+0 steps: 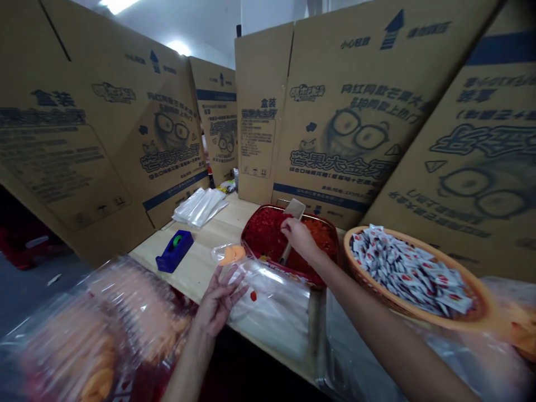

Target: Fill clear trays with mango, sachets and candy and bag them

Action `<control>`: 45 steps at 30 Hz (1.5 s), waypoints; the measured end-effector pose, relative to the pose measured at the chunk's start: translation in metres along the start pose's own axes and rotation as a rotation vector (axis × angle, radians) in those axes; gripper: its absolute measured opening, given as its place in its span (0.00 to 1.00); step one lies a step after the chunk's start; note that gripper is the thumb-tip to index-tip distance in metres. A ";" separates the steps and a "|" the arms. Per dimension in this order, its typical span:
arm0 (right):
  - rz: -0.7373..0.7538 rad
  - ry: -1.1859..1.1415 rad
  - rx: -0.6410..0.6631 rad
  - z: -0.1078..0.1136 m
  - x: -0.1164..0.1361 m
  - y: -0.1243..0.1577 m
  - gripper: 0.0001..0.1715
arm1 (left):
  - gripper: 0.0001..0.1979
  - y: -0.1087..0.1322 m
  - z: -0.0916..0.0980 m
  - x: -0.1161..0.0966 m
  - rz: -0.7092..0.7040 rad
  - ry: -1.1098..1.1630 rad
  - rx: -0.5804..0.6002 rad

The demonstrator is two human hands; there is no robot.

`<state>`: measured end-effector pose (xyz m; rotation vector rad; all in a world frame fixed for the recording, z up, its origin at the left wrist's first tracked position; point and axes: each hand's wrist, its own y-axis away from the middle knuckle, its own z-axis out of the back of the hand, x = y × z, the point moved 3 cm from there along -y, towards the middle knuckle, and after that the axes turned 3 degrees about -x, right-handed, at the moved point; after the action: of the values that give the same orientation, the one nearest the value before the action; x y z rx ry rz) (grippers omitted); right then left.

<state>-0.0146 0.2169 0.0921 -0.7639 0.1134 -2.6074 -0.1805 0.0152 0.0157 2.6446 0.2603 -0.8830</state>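
Our left hand [220,303] spreads wide near a round orange piece [229,255]; our right hand [296,233] pinches, contents unclear, over the far red rectangular tray [309,277].

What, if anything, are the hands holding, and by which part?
The left hand is spread open at clear plastic packaging, no grip visible. The right hand is bunched over small red pieces; whether it pinches any cannot be told.

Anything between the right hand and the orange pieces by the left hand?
Yes, the rim of the red tray: the right hand is at the red bits inside it; the orange pieces lie outside, beyond its left side. Clear plastic surrounds the pieces; whether it covers them, I can't tell.
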 end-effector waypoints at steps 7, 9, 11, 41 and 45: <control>-0.247 0.031 0.283 -0.025 -0.092 0.025 0.16 | 0.32 0.004 -0.001 0.000 -0.012 -0.006 0.002; -0.232 -0.016 0.310 -0.040 -0.098 0.030 0.20 | 0.33 0.004 -0.001 0.002 -0.012 0.004 -0.008; -0.215 -0.073 0.324 -0.050 -0.101 0.031 0.17 | 0.34 0.003 -0.002 0.003 -0.015 0.012 -0.014; -0.024 -0.791 0.728 -0.033 0.039 0.053 0.19 | 0.37 -0.046 -0.020 0.012 -0.091 -0.005 0.046; -0.075 -0.839 0.705 -0.033 0.040 0.052 0.18 | 0.35 -0.045 -0.019 0.010 -0.083 -0.003 0.034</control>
<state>-0.0434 0.1522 0.0738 -1.4655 -1.0131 -1.9335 -0.1745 0.0649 0.0121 2.6800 0.3593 -0.9254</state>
